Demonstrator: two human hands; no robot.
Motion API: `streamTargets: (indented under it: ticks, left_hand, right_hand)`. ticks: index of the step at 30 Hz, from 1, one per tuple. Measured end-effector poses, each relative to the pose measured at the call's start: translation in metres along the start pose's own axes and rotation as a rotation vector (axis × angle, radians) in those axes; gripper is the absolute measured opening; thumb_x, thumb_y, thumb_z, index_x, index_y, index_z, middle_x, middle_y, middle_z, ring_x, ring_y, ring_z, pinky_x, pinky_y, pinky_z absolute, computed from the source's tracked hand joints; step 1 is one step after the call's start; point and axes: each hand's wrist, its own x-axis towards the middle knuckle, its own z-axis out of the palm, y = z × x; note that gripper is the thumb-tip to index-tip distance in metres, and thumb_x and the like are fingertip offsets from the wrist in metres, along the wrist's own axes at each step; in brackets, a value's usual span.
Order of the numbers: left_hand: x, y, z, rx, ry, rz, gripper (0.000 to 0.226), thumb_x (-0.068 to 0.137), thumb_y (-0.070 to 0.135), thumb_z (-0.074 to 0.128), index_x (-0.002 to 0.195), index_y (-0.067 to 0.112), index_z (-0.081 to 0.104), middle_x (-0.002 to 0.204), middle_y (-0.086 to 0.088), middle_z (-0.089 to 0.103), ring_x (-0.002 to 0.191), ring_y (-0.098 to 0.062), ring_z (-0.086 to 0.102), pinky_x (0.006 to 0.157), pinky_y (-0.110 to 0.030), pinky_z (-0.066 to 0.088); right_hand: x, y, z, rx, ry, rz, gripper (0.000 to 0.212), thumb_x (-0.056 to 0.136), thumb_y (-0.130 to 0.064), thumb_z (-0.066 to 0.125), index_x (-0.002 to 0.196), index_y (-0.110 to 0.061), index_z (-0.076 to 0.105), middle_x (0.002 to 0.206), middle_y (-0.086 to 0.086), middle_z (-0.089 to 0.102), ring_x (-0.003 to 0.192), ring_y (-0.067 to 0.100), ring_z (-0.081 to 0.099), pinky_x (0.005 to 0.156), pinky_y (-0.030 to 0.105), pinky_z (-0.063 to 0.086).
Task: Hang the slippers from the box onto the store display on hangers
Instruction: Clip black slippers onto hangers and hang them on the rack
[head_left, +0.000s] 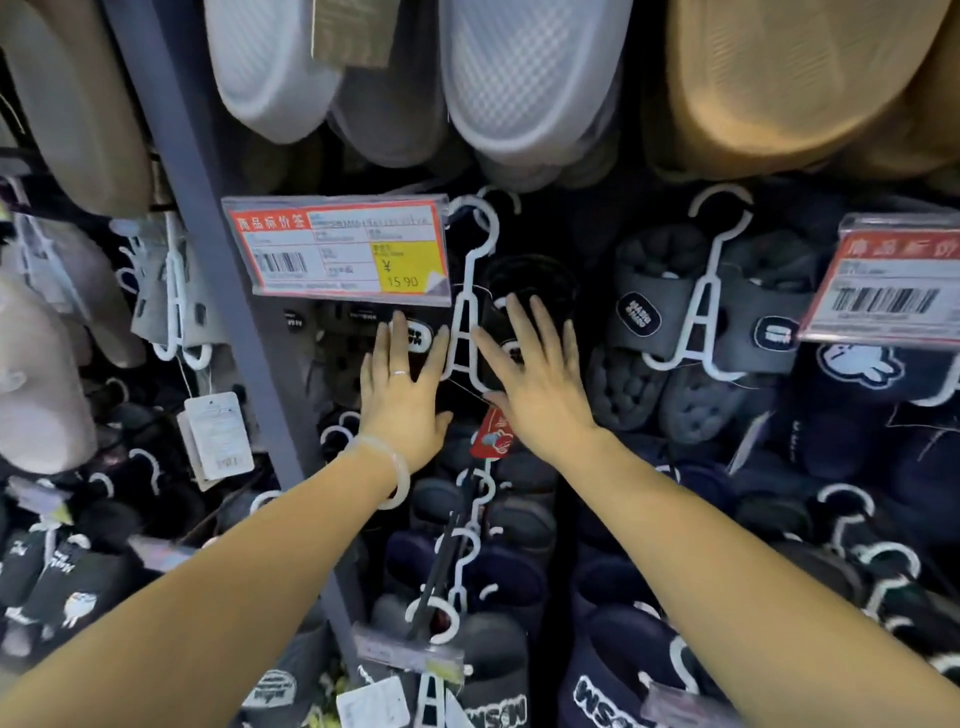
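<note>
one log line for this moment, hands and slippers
stage: settling hung pair | left hand: open, flat on black slippers | right hand: open, flat on same pair | white hanger: between hands, hook up | red tag: dangling below

Light comes from above: pale slippers (530, 78) along the top of the frame are bright, dark slippers (514, 566) in the centre and bottom sink into shadow. Price tag (340, 249) upper left shows glare. Wide-angle bending at edges; overall soft, blurrier lower corners.
</note>
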Motion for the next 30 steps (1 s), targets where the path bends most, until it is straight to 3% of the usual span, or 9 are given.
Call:
streamTargets:
  ticks: [4,13,17,22,30]
  left_hand:
    - [0.008,0.001,0.007,0.011,-0.013,-0.009,0.092,0.082,0.031,0.064,0.148,0.027,-0.001,0.153,-0.021,-0.017,0.142,-0.039,-0.013,0.117,-0.051,0.003]
    - [0.0,0.005,-0.004,0.008,-0.024,-0.012,0.092,0.081,0.032,0.064,0.148,0.026,0.002,0.154,-0.019,-0.014,0.143,-0.036,-0.011,0.116,-0.05,-0.001]
    - [-0.022,0.017,-0.014,-0.041,-0.042,0.025,0.09,0.081,0.034,0.064,0.148,0.026,0.004,0.155,-0.018,-0.011,0.144,-0.035,-0.009,0.116,-0.049,0.0]
    - [-0.065,0.045,-0.035,-0.12,-0.14,0.125,0.085,0.086,0.036,0.058,0.148,0.027,0.0,0.155,-0.014,-0.018,0.144,-0.03,-0.016,0.117,-0.046,-0.002]
    - [-0.164,0.113,-0.054,-0.206,-0.301,0.335,0.085,0.085,0.039,0.058,0.148,0.026,0.001,0.155,-0.015,-0.016,0.144,-0.032,-0.011,0.118,-0.046,0.004]
  right_hand:
    - [0.007,0.009,0.002,0.046,-0.026,0.007,0.075,0.061,-0.028,0.083,0.128,-0.014,0.051,0.143,0.021,0.042,0.132,0.041,0.039,0.098,0.063,0.034]
    - [0.002,0.006,-0.014,0.028,-0.085,0.024,0.085,0.058,-0.032,0.084,0.133,-0.012,0.048,0.147,0.021,0.035,0.136,0.04,0.032,0.105,0.06,0.026]
    - [-0.02,-0.006,-0.037,0.029,-0.167,0.049,0.079,0.068,-0.027,0.078,0.137,-0.013,0.041,0.151,0.019,0.027,0.14,0.039,0.023,0.11,0.057,0.02]
    - [-0.069,-0.021,-0.081,0.011,-0.323,0.118,0.071,0.087,-0.023,0.059,0.147,-0.017,0.021,0.158,0.013,-0.003,0.145,0.032,-0.007,0.116,0.048,-0.004]
    - [-0.193,-0.036,-0.17,-0.061,-0.535,0.293,0.071,0.091,-0.024,0.055,0.148,-0.018,0.014,0.157,0.013,-0.01,0.145,0.031,-0.011,0.117,0.047,-0.003]
